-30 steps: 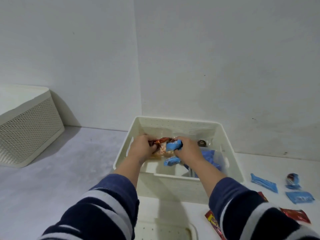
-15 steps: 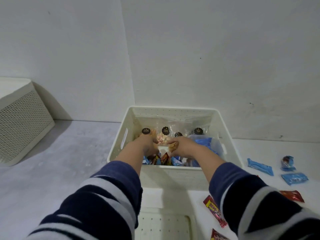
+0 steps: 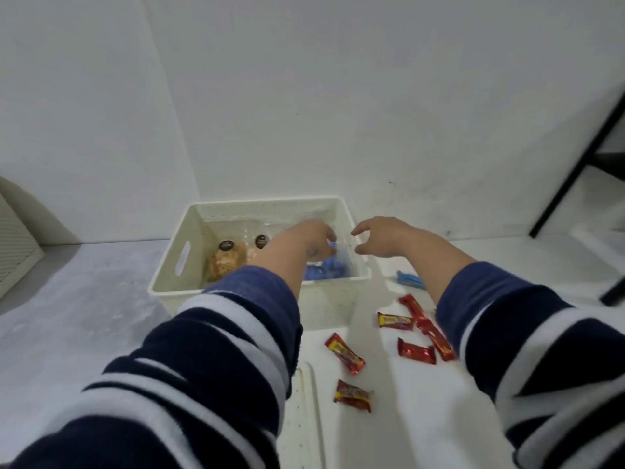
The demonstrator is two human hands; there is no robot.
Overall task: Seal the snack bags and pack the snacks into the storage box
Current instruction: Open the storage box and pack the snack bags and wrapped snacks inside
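Sitting on the white tabletop (image 3: pixel 507 262) against the wall, the cream storage box (image 3: pixel 189 286) held clear snack bags (image 3: pixel 226 260) with dark round stickers at its left side and blue packets (image 3: pixel 324 270) at its right. The left hand (image 3: pixel 313 240) hovered over the inside of the box near the blue packets; its fingers curled downward, blurred, so I cannot tell whether they pinched anything. The right hand (image 3: pixel 382 236) hung just past the box's right rim, fingers loosely bent and apart, holding nothing. Both arms wore navy sleeves with white stripes. Red candy wrappers (image 3: pixel 345 353) lay scattered on the tabletop in front of and to the right of the box, and one blue packet (image 3: pixel 411 280) lay just beside its right wall. A cream lid (image 3: pixel 306 418) lay near the bottom edge.
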